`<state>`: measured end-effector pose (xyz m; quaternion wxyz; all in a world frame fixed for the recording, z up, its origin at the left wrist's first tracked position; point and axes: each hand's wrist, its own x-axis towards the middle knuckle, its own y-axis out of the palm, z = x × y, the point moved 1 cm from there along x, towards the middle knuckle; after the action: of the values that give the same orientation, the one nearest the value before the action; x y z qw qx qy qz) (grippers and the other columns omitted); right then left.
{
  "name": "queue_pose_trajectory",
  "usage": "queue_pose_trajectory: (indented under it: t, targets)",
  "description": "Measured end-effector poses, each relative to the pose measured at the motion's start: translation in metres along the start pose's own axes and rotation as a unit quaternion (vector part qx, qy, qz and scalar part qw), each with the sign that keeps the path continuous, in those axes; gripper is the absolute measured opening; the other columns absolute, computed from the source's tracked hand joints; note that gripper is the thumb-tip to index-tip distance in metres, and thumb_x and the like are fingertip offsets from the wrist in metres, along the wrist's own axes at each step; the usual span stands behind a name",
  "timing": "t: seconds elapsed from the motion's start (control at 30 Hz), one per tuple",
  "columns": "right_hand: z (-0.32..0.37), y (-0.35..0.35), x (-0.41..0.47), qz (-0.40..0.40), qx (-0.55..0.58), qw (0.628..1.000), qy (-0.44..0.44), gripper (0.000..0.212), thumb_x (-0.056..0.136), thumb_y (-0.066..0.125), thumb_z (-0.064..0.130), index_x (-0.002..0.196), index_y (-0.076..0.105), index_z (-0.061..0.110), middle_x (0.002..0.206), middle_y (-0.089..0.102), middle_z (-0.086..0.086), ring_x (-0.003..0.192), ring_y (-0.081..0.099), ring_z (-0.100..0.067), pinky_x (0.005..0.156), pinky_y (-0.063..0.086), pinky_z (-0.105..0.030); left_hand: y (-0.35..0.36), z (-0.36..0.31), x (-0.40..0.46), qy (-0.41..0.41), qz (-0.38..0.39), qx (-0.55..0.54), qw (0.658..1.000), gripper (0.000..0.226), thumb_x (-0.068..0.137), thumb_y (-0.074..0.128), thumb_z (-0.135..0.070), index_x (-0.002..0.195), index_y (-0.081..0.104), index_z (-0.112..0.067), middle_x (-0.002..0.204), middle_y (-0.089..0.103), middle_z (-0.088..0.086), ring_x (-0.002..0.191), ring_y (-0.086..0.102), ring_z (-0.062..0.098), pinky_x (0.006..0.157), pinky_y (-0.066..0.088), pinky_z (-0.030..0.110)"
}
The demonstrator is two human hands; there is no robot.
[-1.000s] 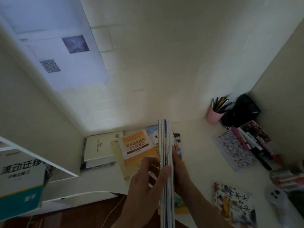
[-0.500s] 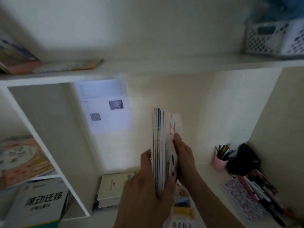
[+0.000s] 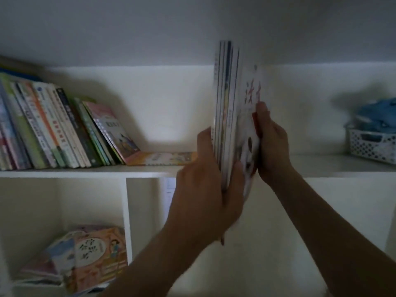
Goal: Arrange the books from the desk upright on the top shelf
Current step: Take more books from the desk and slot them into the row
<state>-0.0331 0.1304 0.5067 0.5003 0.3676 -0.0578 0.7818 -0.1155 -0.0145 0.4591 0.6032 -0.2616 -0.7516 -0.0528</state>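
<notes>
Now: a stack of books held upright at the top shelf

Up in front of the shelving, both hands hold a thin stack of books on end, spines toward the camera. The left hand wraps the lower end of the stack, thumb on the left face and fingers curled round the bottom edge. The right hand grips the right side, its fingers pressed against the outermost cover, which is white with red characters and bows slightly away from the others. The stack stands vertical, its lower end hidden by the left hand at about the level of the top shelf; whether it touches the board cannot be told.

On that shelf to the left, a row of books leans leftward, and one orange book lies flat just beside the last leaning one, reaching toward the left hand. At the far right of the same shelf sits a white lattice basket with something blue in it. In the lower left compartment a pile of picture books lies tilted. The scene is dim and the hands slightly blurred.
</notes>
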Motion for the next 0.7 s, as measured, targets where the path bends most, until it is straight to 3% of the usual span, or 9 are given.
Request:
queue_pose_trajectory:
  t: [0.13,0.2,0.3,0.33,0.4,0.47,0.53,0.57,0.7]
  targets:
    - [0.003,0.031,0.073,0.025,-0.01,1.0,-0.003,0.058,0.085,0.063,0.06,0.105,0.074,0.007,0.097,0.08,-0.004,0.091,0.077,-0.016,0.078,0.059,-0.022,0.005,0.035,0.066,0.025,-0.023,0.019,0.999,0.046,0.096,0.043,-0.051,0.132,0.03,-0.025,0.08,0.051,-0.021,0.055,0.057,-0.008,0.057,0.054,0.007]
    - [-0.012,0.038,0.103,0.027,-0.026,0.999,0.004,0.065,0.083,0.065,0.066,0.099,0.071,0.003,0.092,0.078,-0.003,0.086,0.076,-0.014,0.079,0.059,-0.024,0.011,0.053,0.085,0.03,-0.027,0.031,0.999,0.055,0.097,0.042,-0.05,0.135,0.034,-0.011,0.077,0.049,-0.022,0.048,0.05,-0.011,0.054,0.047,0.001]
    - [-0.042,0.035,0.128,0.025,-0.081,0.996,0.007,0.054,0.091,0.062,0.062,0.09,0.066,0.008,0.079,0.072,0.003,0.071,0.069,-0.006,0.07,0.052,-0.019,0.03,0.077,0.093,0.012,-0.014,0.036,0.999,0.062,0.096,0.037,-0.057,0.135,0.039,-0.009,0.071,0.047,-0.023,0.044,0.046,-0.013,0.05,0.043,-0.001]
    - [-0.053,0.033,0.131,0.021,-0.094,0.995,0.021,0.05,0.092,0.062,0.061,0.098,0.066,0.011,0.085,0.072,0.005,0.074,0.068,-0.004,0.07,0.051,-0.017,0.036,0.084,0.092,0.002,-0.012,0.033,0.999,0.063,0.096,0.035,-0.06,0.134,0.04,-0.01,0.069,0.046,-0.025,0.044,0.046,-0.014,0.05,0.043,-0.001]
    - [-0.074,0.024,0.13,-0.022,-0.159,0.986,0.046,0.061,0.083,0.067,0.071,0.123,0.055,0.026,0.116,0.063,-0.002,0.098,0.065,-0.011,0.086,0.052,-0.026,0.048,0.095,0.089,-0.019,-0.022,0.032,0.999,0.062,0.099,0.034,-0.061,0.133,0.044,-0.01,0.068,0.043,-0.03,0.044,0.044,-0.017,0.049,0.041,-0.002]
    - [-0.082,0.017,0.12,-0.05,-0.237,0.97,0.014,0.058,0.081,0.07,0.069,0.124,0.052,0.035,0.124,0.044,-0.004,0.108,0.057,-0.019,0.094,0.049,-0.028,0.057,0.103,0.09,-0.04,-0.026,0.038,0.998,0.055,0.103,0.04,-0.057,0.135,0.044,-0.013,0.069,0.044,-0.031,0.047,0.045,-0.018,0.049,0.041,-0.002]
    - [-0.078,0.019,0.101,-0.012,-0.222,0.975,-0.021,0.041,0.088,0.066,0.062,0.118,0.058,0.035,0.121,0.048,-0.004,0.102,0.062,-0.018,0.078,0.052,-0.015,0.065,0.108,0.095,-0.05,-0.012,0.046,0.998,0.048,0.103,0.049,-0.05,0.138,0.041,-0.019,0.072,0.051,-0.026,0.051,0.052,-0.011,0.052,0.045,0.0]
    - [-0.076,0.022,0.09,0.019,-0.182,0.983,-0.028,0.039,0.09,0.064,0.061,0.118,0.06,0.035,0.119,0.056,-0.005,0.1,0.066,-0.018,0.072,0.054,-0.016,0.068,0.11,0.097,-0.048,-0.005,0.048,0.998,0.046,0.102,0.053,-0.047,0.138,0.039,-0.022,0.078,0.057,-0.023,0.054,0.058,-0.007,0.055,0.048,0.002]
    - [-0.072,0.019,0.067,0.061,-0.159,0.984,-0.052,0.068,0.07,0.072,0.074,0.128,0.059,0.04,0.112,0.067,0.005,0.099,0.069,-0.007,0.075,0.06,-0.024,0.075,0.121,0.097,-0.029,0.031,0.023,0.999,0.062,0.093,0.066,-0.042,0.144,0.035,-0.027,0.104,0.071,-0.019,0.084,0.07,-0.001,0.074,0.057,0.011]
